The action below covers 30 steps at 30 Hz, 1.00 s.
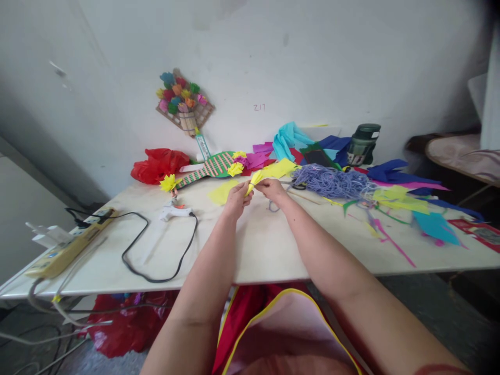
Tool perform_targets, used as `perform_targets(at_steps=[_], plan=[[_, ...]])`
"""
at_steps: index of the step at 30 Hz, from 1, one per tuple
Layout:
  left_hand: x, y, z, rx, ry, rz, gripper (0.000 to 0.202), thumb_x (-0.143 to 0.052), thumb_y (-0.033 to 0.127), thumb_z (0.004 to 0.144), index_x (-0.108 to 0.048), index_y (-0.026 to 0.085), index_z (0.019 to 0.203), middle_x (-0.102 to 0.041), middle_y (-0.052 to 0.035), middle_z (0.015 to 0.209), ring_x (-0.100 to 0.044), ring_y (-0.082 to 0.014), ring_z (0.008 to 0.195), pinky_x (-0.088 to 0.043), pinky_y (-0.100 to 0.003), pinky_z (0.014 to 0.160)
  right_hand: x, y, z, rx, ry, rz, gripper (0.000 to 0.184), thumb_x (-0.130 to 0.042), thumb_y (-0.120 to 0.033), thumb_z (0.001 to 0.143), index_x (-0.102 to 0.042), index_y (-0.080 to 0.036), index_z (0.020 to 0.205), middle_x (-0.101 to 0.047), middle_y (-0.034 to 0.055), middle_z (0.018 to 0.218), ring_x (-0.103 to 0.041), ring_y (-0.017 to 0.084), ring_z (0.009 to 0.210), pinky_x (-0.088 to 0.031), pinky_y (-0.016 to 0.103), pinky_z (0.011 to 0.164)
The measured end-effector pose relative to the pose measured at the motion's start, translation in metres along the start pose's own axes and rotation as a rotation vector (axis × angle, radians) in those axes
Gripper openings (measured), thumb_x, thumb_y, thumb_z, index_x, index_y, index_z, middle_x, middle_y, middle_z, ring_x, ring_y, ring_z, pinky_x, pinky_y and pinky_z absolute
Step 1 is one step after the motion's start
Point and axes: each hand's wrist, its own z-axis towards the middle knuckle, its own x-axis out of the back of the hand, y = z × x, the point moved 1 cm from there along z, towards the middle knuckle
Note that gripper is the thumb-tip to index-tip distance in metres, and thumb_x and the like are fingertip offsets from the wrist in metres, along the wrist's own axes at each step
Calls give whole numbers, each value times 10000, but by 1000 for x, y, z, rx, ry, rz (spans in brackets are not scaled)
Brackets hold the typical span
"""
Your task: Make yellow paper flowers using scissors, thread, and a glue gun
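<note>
My left hand (237,200) is closed around a gathered piece of yellow crepe paper (255,179), whose loose end fans up past the fingers. My right hand (273,190) is closed in a pinch at the side of this bunch, where a thin blue-grey yarn (274,208) hangs below the fingers. The yarn seems to pass around the bunch; the fingertips partly hide it. A flat yellow sheet (223,192) lies just left of my left hand. Behind the hands is a green guitar-shaped craft (216,165) with pale sticks and yellow paper flowers (235,169).
A white glue gun (174,211) with its black cord lies at left, near a power strip (70,247). Tangled blue-grey yarn (334,181), scissors (300,186) and coloured paper scraps spread to the right. A dark green bottle (363,145) stands by the wall.
</note>
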Motion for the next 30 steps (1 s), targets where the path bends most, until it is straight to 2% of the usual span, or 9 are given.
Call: perform_targets(at_steps=[4,6,12,15,18,21,23,27,30], plan=[[1,5,-3,77,-66,105,402,-633,362,718,-583,112,1029,-463,23,519,-249,-11,356,-119,-157,364,14,1,4,-14,91,-4,75,-645,-198,535,-577,-175,558,-479,-35,515,-418,98,543,-284,222,484],[2,7,-5,100,-70,193,387,-631,362,720,-609,107,1010,-469,17,507,-254,-11,350,-135,-159,364,21,1,4,-21,111,9,62,-634,-184,529,-577,-172,548,-514,-22,575,-421,94,554,-277,214,469],[3,4,-2,124,-19,415,172,-642,275,705,-639,103,701,-478,-2,451,-337,-34,345,-170,-165,346,33,-7,0,26,46,57,144,-663,-285,548,-627,-160,609,-607,14,836,-409,65,583,-241,190,441],[5,1,1,129,95,356,173,-652,258,694,-596,110,621,-456,8,408,-320,-31,317,-150,-170,337,33,-13,-3,63,-50,110,185,-661,-318,572,-663,-170,683,-637,23,877,-418,68,589,-232,191,436],[9,1,2,92,174,223,172,-634,274,713,-576,113,698,-470,12,445,-295,-18,322,-139,-160,344,31,-18,-7,79,-199,212,218,-653,-341,591,-682,-171,724,-659,45,852,-477,93,619,-244,200,438],[11,2,1,57,123,81,192,-609,290,728,-549,120,792,-470,23,496,-252,-2,338,-116,-143,349,28,-22,-13,43,-360,281,207,-648,-346,590,-673,-156,670,-667,74,798,-534,130,664,-252,208,440],[12,2,1,56,83,4,202,-610,283,719,-535,124,819,-452,33,505,-253,-2,349,-105,-135,348,27,-23,-15,28,-430,291,195,-651,-341,589,-656,-148,621,-668,79,781,-521,117,632,-235,207,433],[12,2,3,65,45,-107,202,-616,259,704,-516,136,828,-438,40,520,-245,-2,358,-94,-129,340,28,-20,-14,-3,-499,237,201,-649,-343,607,-646,-143,626,-657,56,724,-441,71,549,-182,193,411],[11,3,2,88,2,-137,198,-619,243,701,-511,138,829,-428,48,523,-220,3,357,-90,-127,337,23,-13,-11,-76,-519,46,199,-650,-340,614,-623,-144,597,-613,24,592,-415,63,491,-186,182,395]])
